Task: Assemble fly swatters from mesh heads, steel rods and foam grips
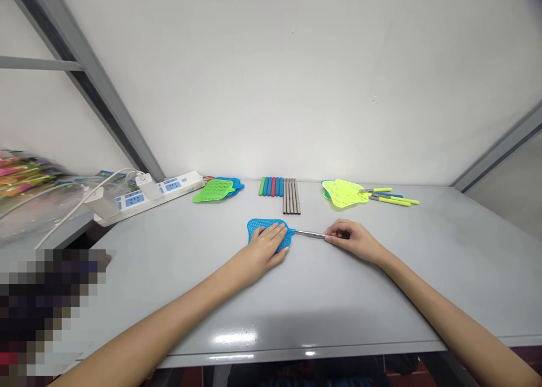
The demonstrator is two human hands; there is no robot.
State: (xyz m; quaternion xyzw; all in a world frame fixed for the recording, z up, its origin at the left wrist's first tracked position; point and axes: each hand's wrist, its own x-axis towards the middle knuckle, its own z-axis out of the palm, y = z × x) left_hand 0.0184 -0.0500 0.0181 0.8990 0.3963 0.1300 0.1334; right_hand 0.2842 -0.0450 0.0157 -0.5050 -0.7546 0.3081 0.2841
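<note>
A blue fly swatter head (pixel 256 224) lies on the grey table, joined to a thin metal rod (pixel 310 234) that points right. My left hand (pixel 266 249) rests flat over the mesh, fingers stretched out, covering much of it. At the rod's far end, my right hand (pixel 349 239) pinches the metal between thumb and fingers. Beyond the hands, several metal rods (pixel 291 196) lie side by side, next to a row of green, blue and red handle grips (pixel 271 186). Loose green and blue swatter heads (pixel 215 190) overlap at the back left.
Fly swatters with handles (pixel 347 194) are piled at the back right. On the left, a white power strip (pixel 148 198) carries plugged-in chargers and cables. Plastic-wrapped colourful goods (pixel 25 175) sit at the far left. A white wall (pixel 292 93) closes off the back.
</note>
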